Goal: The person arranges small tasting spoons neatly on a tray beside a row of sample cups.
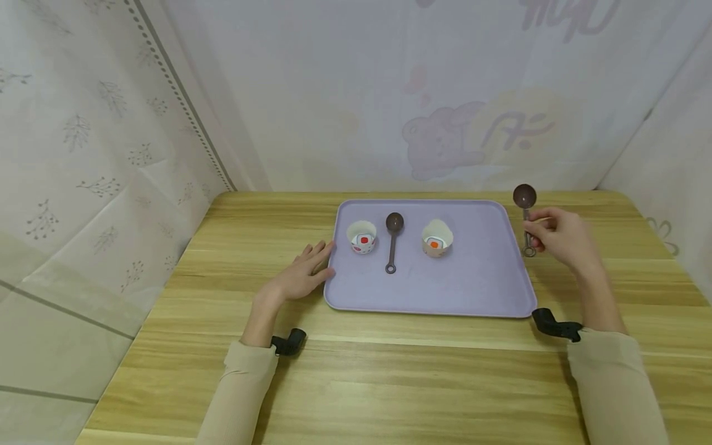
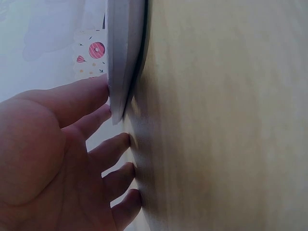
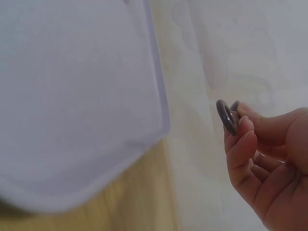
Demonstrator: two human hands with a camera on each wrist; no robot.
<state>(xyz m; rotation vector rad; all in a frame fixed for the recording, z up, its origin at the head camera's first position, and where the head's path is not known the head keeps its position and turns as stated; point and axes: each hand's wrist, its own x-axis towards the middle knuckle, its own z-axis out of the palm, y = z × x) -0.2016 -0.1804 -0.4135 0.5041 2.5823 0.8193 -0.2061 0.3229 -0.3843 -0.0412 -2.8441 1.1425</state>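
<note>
My right hand (image 1: 564,238) pinches the handle of a brown measuring spoon (image 1: 525,196) just right of the tray, bowl toward the back. In the right wrist view only the handle's ring end (image 3: 226,117) shows past the fingers. My left hand (image 1: 297,272) has its fingers spread, with thumb and index finger at the left rim of the lilac tray (image 1: 473,290) and the other fingertips on the wood. A second brown measuring spoon (image 1: 392,241) lies on the tray between two paper baking cups: one with a red piece (image 1: 364,240), one with an orange piece (image 1: 434,245).
The wooden table (image 1: 400,383) runs up to a pale printed curtain (image 1: 311,93) at the back, with more curtain on both sides. Black wrist mounts (image 1: 289,342) sit at both sleeve cuffs.
</note>
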